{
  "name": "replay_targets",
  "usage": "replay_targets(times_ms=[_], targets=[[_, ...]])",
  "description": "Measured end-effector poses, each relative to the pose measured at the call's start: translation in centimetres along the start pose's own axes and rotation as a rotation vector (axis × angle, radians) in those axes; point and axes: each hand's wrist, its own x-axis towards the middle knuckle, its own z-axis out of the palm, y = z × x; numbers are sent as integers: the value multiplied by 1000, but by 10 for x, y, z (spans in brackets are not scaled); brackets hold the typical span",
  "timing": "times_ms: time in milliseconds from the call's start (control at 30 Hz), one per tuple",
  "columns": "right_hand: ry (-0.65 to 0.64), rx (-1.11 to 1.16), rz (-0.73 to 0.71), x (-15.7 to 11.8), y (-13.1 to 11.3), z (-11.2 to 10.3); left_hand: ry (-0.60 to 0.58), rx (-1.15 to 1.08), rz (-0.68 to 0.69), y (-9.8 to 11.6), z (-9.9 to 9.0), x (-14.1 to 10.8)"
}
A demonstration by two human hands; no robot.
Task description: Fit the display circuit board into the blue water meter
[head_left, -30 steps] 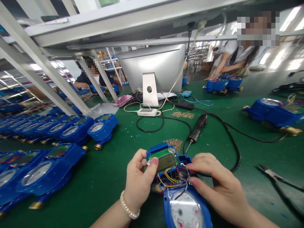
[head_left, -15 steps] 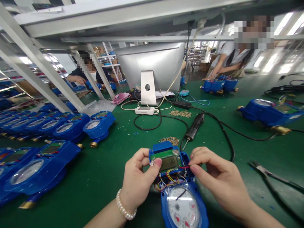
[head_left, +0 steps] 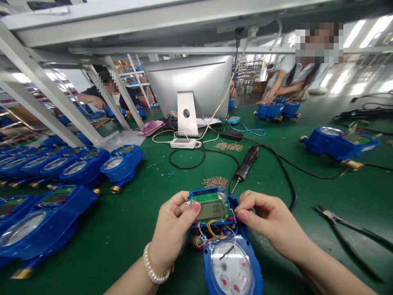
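A blue water meter [head_left: 231, 262] with a round dial lies in front of me, its upper housing open over a green circuit board and a grey display [head_left: 211, 210]. My left hand [head_left: 176, 223] grips the housing's left side, thumb on the display's edge. My right hand [head_left: 264, 217] is closed in a pinch at the housing's right edge, on a thin red wire [head_left: 232, 216]. Yellow, red and white wires [head_left: 213, 229] loop between the housing and the dial. A short black piece rests on the dial cover.
Screws [head_left: 215, 182] and a black electric screwdriver [head_left: 248, 162] lie beyond the meter. Pliers [head_left: 333, 217] are at right. More blue meters [head_left: 33, 221] fill the left; a monitor [head_left: 187, 82] stands behind. Two people work across the table.
The view has shifted slightly, so the scene sits further left. The display housing is tilted differently, showing more of its upper frame. My right pinch has moved closer to the housing's edge.
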Motion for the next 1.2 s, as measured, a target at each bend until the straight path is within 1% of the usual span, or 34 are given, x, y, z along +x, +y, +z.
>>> replay_targets(times_ms=[200, 400, 467, 533, 600, 667, 733, 800, 867, 933, 1033, 1100, 1200], targets=[[11, 3, 53, 0, 1, 5, -55, 17, -11, -1, 2, 0], [23, 2, 43, -2, 2, 6, -50, 16, -19, -2, 1, 0], [28, -27, 7, -3, 2, 6, -55, 17, -19, -2, 0, 1], [49, -84, -58, -4, 2, 7, -81, 19, -17, -2, 0, 2], [85, -149, -149, -6, 1, 8, -134, 30, -15, -2, 0, 1], [117, -205, -261, -7, 0, 9, -152, 63, -11, -1, 2, -1], [146, -262, -385, -9, 0, 10, -105, 118, 22, 0, 3, -4], [182, -346, -509, -10, 0, 10, -25, 192, 77, 1, 5, -6], [209, -459, -621, -11, 0, 9, 51, 272, 119, 2, 7, -8], [220, -581, -706, -11, 1, 8, 131, 337, 126, 2, 7, -8], [243, -742, -793, -11, 1, 7, 221, 427, 156, -1, 6, -8], [246, -829, -829, -12, 0, 7, 245, 542, 236, -3, 4, -9], [271, -897, -857, -14, -2, 9, 246, 701, 370, -5, 1, -10]])
